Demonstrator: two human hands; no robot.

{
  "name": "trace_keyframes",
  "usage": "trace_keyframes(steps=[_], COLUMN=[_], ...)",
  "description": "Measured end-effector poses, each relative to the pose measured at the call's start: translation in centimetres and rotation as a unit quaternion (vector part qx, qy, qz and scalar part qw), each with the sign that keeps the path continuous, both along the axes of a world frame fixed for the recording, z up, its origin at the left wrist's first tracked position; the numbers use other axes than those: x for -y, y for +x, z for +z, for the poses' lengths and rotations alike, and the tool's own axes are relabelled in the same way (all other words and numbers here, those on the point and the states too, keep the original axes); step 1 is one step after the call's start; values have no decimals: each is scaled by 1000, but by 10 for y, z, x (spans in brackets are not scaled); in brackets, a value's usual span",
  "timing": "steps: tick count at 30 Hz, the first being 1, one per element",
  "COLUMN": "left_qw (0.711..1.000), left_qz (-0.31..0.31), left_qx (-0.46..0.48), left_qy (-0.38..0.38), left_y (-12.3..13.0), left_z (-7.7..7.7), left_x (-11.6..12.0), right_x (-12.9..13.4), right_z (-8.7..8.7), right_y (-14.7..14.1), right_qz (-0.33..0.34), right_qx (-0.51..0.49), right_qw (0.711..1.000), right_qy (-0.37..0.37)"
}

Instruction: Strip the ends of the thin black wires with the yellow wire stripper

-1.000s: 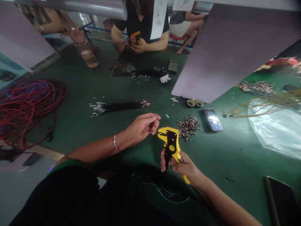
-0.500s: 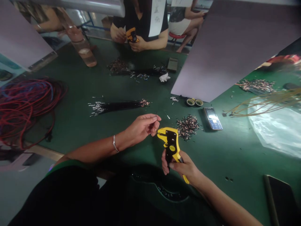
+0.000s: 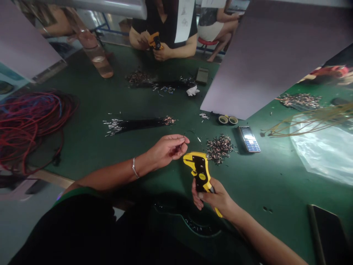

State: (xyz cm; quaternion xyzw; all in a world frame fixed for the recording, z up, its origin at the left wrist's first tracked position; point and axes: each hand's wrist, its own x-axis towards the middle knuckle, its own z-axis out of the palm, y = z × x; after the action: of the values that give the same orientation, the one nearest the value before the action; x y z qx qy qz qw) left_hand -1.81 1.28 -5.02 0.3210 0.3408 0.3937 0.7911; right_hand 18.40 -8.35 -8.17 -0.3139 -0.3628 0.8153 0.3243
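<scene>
My left hand point(image 3: 172, 147) pinches a thin black wire point(image 3: 193, 131) between thumb and fingers; the wire curves to the right and ends in a bright metal tip. In my right hand point(image 3: 217, 197) is a yellow and black wire stripper point(image 3: 201, 171), its jaws pointing left, just below and right of my left fingertips. Beside the tool's head lies a pile of small dark and copper-coloured scraps point(image 3: 220, 148). Beyond my left hand a bundle of black wires point(image 3: 140, 124) lies flat, silvery ends at left and copper ends at right.
A keypad phone point(image 3: 249, 140), two tape rolls point(image 3: 228, 120) and a grey panel point(image 3: 256, 55) stand to the right. Red and blue cables point(image 3: 33, 125) coil at left. Across the green table point(image 3: 138, 158) a person holds an orange tool point(image 3: 156, 40). A dark smartphone point(image 3: 331, 235) lies lower right.
The wire in my left hand now shows as a longer arc to the right. My right hand and the wire stripper have moved slightly down, and its fingers have loosened on the handle.
</scene>
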Motion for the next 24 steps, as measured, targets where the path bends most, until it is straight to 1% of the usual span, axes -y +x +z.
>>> trace_keyframes(steps=[4,7,11,15,19,24], left_qw=[1000,999,998,997,997,996], left_qz=[-19,-31,-48,-29,-22,-19], left_qx=[9,-1,-40,-71,-80,-86], left_qy=[9,15,2,0,1,-1], left_y=[-1,-1,0,4,6,6], left_z=[1,0,-2,-5,-10,-13], left_x=[1,3,5,8,10,11], right_x=[3,4,4,4,5,3], right_z=[-1,-1,2,9,14,23], right_y=[2,4,9,14,16,14], right_qz=[5,15,33,65,62,63], right_qx=[14,31,96,160,214,273], right_qw=[1000,999,994,983,973,957], right_qy=[12,27,47,58,60,81])
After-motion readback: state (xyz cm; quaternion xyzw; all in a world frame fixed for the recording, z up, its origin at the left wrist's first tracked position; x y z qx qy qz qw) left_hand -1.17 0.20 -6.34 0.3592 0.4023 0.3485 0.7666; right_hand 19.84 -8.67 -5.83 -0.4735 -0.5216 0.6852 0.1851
